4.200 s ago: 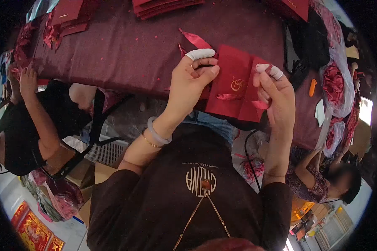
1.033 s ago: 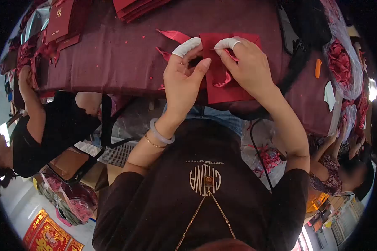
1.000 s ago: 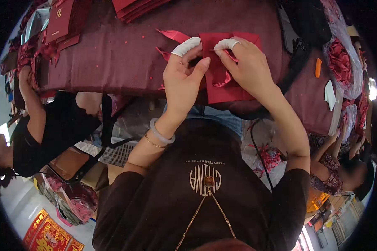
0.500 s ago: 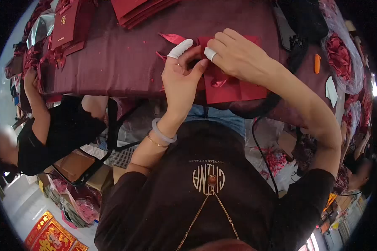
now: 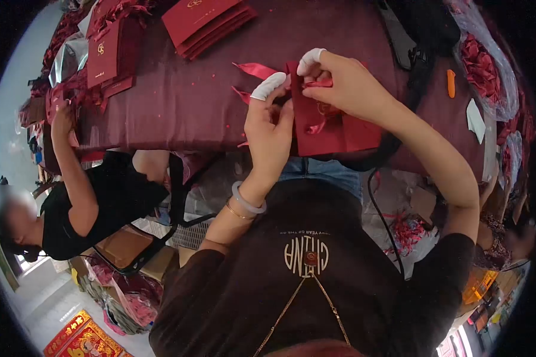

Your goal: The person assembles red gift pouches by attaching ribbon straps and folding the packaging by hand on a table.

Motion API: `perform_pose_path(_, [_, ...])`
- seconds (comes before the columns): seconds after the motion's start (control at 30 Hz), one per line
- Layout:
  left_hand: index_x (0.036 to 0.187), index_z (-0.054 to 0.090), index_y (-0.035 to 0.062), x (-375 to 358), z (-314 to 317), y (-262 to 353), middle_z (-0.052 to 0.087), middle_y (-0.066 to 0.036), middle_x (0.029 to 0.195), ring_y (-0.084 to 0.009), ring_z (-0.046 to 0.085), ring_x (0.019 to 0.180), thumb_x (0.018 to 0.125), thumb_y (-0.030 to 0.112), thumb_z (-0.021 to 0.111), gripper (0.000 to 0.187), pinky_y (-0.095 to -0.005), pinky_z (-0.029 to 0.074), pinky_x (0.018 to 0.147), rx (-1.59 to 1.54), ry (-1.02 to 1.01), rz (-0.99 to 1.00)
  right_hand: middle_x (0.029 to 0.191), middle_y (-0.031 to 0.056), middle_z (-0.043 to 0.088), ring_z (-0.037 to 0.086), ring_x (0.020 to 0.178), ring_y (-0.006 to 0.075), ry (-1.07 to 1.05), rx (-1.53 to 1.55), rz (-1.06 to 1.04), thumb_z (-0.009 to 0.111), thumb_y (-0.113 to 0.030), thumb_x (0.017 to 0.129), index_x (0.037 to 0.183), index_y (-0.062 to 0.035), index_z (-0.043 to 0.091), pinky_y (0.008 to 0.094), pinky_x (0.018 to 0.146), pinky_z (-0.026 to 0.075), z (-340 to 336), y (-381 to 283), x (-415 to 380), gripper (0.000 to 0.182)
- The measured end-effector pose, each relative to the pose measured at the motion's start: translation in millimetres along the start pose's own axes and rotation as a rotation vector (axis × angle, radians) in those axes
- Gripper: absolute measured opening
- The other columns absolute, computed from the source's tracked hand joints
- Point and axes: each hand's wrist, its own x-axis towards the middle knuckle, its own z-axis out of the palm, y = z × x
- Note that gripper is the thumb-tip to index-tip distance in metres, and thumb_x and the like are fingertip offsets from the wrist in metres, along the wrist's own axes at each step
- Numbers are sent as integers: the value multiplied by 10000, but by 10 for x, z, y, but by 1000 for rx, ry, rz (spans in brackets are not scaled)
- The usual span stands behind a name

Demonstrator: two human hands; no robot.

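Note:
A red paper gift bag (image 5: pixel 354 138) lies at the table's near edge, with red satin ribbon (image 5: pixel 253 69) sticking out past its left side and a small loop on its front. My left hand (image 5: pixel 268 122) is closed at the bag's left edge, thumb and fingers pinched on it. White covers wrap a finger on each hand. Over the upper part of the bag, my right hand (image 5: pixel 345 83) pinches a piece of the ribbon between thumb and fingers. The fingers hide part of the bag's edge.
A stack of red bags (image 5: pixel 202 24) lies at the far side, with more red bags (image 5: pixel 104 59) at the left. Another person (image 5: pixel 95 196) sits there, a hand on red material. To the right are an orange tool (image 5: pixel 451 83), white paper (image 5: pixel 475 121) and bagged ribbons (image 5: pixel 481 68).
My right hand has turned from knuckles up to a pinch with the ribbon showing at its fingers. My left hand stays at the bag's edge. The whole view has shifted slightly.

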Motion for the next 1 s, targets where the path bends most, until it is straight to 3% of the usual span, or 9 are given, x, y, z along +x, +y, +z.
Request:
perform_pose_path(0.07, [1222,465,11,30,-18,-101,577,-85,1102,-111,538,943,786,-87,573,460,-201,417,725,209,6,74,903,66,597,580,867,145,16,97,60,643,-44,755,1045,-21,520,285,795,467,-1,-41,-85,315])
perform_pose_path(0.1, [1222,465,11,37,-2,-77,577,-85,1102,-111,538,943,786,-87,573,460,-201,417,725,208,5,75,899,135,621,619,868,229,38,123,36,634,-99,756,1024,-12,524,321,776,487,5,-40,-111,302])
perform_pose_path(0.23, [1187,484,34,67,57,2,610,-68,974,-103,548,863,776,-85,576,438,-214,436,693,369,-24,21,904,114,620,609,879,204,38,96,52,615,-101,782,1036,-14,531,307,788,475,-29,-3,-187,281])
perform_pose_path(0.3, [1165,493,40,81,42,-26,614,-67,937,-103,548,845,775,-81,576,416,-225,442,682,418,-41,39,926,80,616,594,872,165,-11,393,149,579,-116,819,1050,-17,538,276,784,459,-66,54,-178,254])
perform_pose_path(0.47, [1090,495,22,206,-73,34,575,-104,826,-199,547,706,744,-84,575,370,-301,446,646,607,-219,189,894,36,573,511,804,93,-35,579,240,453,-133,878,1100,-30,547,220,747,404,-91,252,-202,262])
perform_pose_path(0.53, [1047,499,18,311,-139,89,556,-107,793,-218,512,666,727,-83,579,344,-308,440,643,612,-328,169,884,19,560,502,843,79,-53,510,182,399,-132,890,1152,-6,498,215,815,380,-76,226,-241,307])
perform_pose_path(0.63, [1005,505,21,455,-163,261,541,-88,765,-161,479,651,718,-78,589,315,-281,420,624,607,-430,10,833,1,525,485,815,76,-56,600,104,409,-131,888,1221,-14,475,212,811,377,-27,231,-274,359])
perform_pose_path(0.7, [956,500,-10,545,-180,313,572,-166,802,-321,574,777,707,-60,594,271,-361,449,690,646,-543,-61,816,-6,509,479,805,73,-58,615,93,433,-124,886,1252,-16,455,212,806,379,-54,240,-283,383])
perform_pose_path(1.0, [942,506,-16,690,-274,302,598,-132,765,-222,594,720,715,-44,624,257,-314,454,639,577,-663,-182,814,-10,526,504,801,62,8,757,99,537,-71,853,1273,-24,456,204,762,403,-53,244,-293,430])
